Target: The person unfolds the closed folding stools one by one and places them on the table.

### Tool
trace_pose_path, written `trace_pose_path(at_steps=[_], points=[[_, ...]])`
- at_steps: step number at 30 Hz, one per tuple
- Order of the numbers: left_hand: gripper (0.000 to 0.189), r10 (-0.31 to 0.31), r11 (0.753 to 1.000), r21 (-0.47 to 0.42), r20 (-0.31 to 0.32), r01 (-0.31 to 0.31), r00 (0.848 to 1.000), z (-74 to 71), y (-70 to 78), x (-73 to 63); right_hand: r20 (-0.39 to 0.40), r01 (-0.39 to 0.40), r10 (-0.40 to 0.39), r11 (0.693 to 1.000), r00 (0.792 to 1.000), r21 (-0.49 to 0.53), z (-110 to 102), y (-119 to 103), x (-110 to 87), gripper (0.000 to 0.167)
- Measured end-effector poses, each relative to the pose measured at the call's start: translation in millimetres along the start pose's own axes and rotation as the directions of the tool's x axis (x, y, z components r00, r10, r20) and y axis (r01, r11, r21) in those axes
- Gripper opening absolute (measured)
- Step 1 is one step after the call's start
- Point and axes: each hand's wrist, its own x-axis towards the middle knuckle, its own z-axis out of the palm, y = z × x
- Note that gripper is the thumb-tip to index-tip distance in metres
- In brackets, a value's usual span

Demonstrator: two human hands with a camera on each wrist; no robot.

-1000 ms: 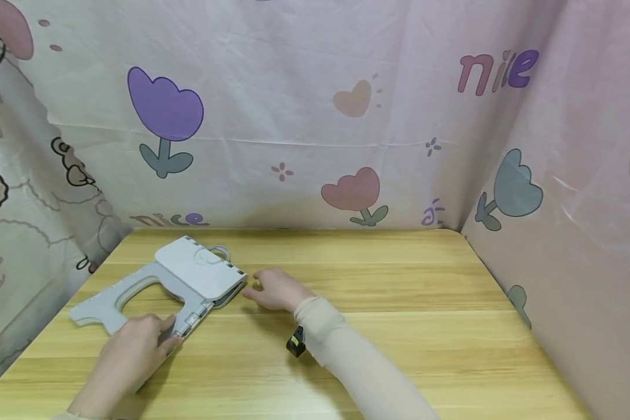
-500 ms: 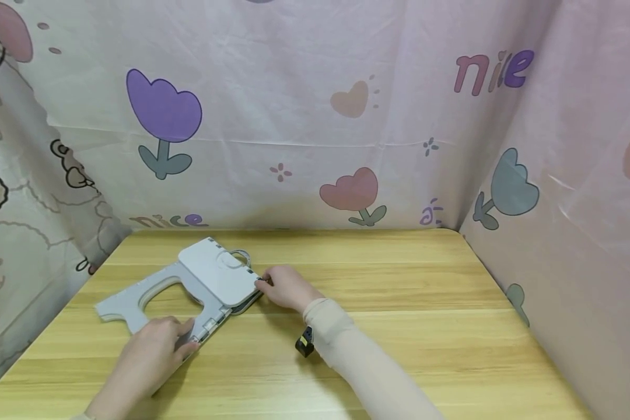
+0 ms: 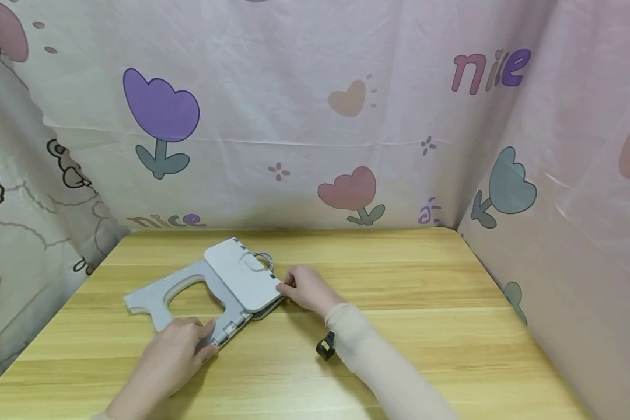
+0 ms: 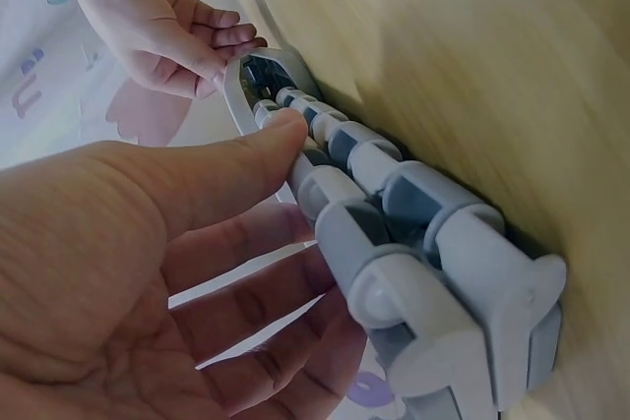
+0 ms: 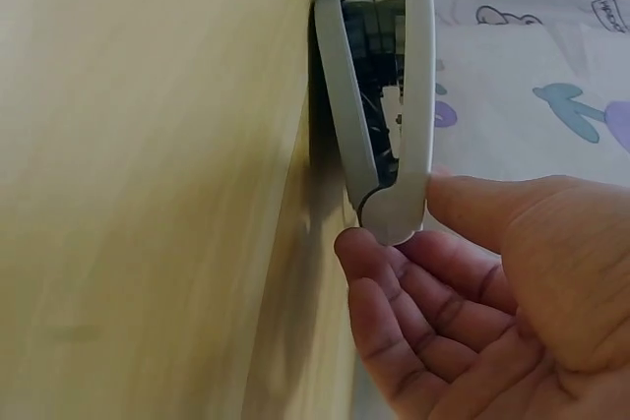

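Observation:
A folded plastic folding stool [image 3: 244, 277], white on its seat and pale grey on its legs, lies flat on the left half of the wooden table. My left hand [image 3: 175, 353] grips its near hinged edge, thumb over the row of hinges [image 4: 379, 213] and fingers on the other side in the left wrist view. At the right corner of the seat, my right hand [image 3: 310, 289] pinches the end. In the right wrist view the thumb [image 5: 482, 206] presses one face, with the fingertips around the rounded end. The folded seat halves show a narrow dark gap between them.
A grey carrying handle [image 3: 265, 258] loops out from the seat's far edge. The wooden table [image 3: 399, 280] runs back to a patterned curtain [image 3: 273, 105], which also hangs along both sides. A small black device [image 3: 325, 346] hangs at my right wrist.
The folding stool has slid right across the table with my left hand gripping it. My right hand, earlier just apart from the seat corner, now pinches it and has also shifted right.

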Motion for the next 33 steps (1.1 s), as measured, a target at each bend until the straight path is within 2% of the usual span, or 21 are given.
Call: trace_pose_path(at_steps=[5, 11, 16, 20, 25, 33], points=[[0.05, 0.015, 1.0, -0.012, -0.019, -0.015, 1.0, 2.7, 12.9, 0.4, -0.01, -0.01, 0.01, 1.0, 1.0, -0.006, -10, 7, -14.7, 0.023], [0.049, 0.038, 0.999, -0.026, -0.011, -0.039, 0.999, 4.0, 29.5, 4.9, -0.012, -0.023, 0.023, 1.0, 1.0, -0.018, -23, 16, -32.4, 0.022], [0.05, 0.067, 0.997, -0.035, -0.029, -0.068, 0.997, 9.8, 45.0, 9.3, -0.011, -0.071, 0.071, 0.997, 0.997, -0.014, -35, 30, -48.8, 0.022], [0.05, 0.102, 0.994, -0.043, -0.051, -0.105, 0.993, 14.7, 59.0, 11.1, -0.014, -0.113, 0.113, 0.994, 0.993, 0.004, -47, 41, -64.2, 0.022], [0.051, 0.153, 0.986, -0.053, -0.074, -0.157, 0.985, 19.6, 76.8, 13.2, -0.024, -0.123, 0.123, 0.992, 0.992, 0.023, -59, 53, -83.0, 0.021], [0.051, 0.204, 0.976, -0.068, -0.074, -0.209, 0.976, 22.9, 98.1, 14.9, -0.045, -0.196, 0.197, 0.98, 0.979, 0.035, -71, 67, -109.9, 0.022]])
